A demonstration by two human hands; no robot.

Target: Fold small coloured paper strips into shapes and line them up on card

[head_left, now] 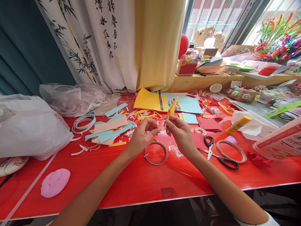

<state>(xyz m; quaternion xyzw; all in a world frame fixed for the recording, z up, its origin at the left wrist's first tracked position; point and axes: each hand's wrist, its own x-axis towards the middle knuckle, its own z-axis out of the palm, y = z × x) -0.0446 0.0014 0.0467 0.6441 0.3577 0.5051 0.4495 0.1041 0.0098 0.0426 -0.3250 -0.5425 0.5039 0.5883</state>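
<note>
Paper strip, a narrow orange-yellow piece folded to a point and tilted up toward one o'clock, is pinched at its lower end in the grip of the right hand, with the left hand closing its fingertips on the same spot from nine o'clock. Both hands hover over the red bench, just above a metal ring. Black scissors lie at three o'clock, and farther off at twelve sits a yellow sheet.

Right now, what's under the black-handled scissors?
The scissors lie on the red table, their tips reaching a thin tape ring; the handle near the right hand overlaps red paper. Beneath the blades: hidden.
</note>
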